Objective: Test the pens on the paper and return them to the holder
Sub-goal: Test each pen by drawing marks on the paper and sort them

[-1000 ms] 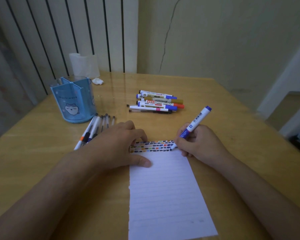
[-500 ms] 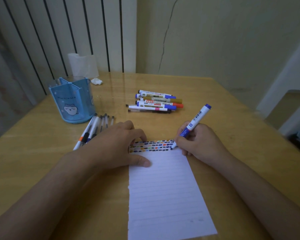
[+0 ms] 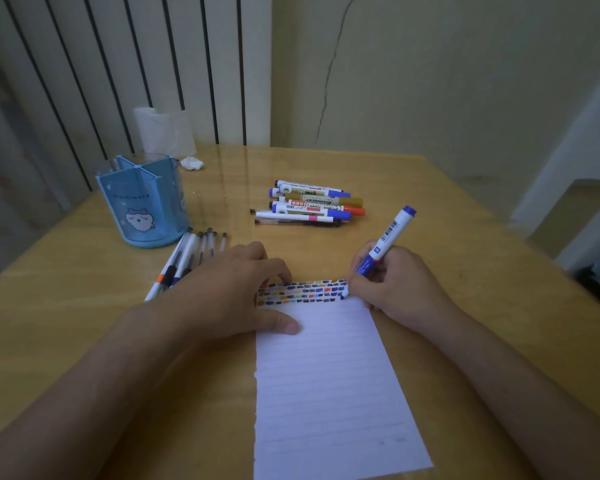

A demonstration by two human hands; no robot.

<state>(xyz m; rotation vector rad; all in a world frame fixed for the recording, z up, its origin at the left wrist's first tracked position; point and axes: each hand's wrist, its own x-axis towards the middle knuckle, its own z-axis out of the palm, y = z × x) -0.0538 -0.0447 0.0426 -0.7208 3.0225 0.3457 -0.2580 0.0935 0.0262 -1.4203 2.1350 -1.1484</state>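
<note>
Testing step: right hand pinches blue marker, tip on paper; left hand presses paper flat, fingers relaxed. Next: recap, return to holder.

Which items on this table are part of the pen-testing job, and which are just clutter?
Part of the job:
blue marker, held in the right hand
lined paper, pressed by the left hand
blue pen holder
pile of markers
loose pens beside the holder

Just lying about:
paper roll
crumpled tissue
</note>
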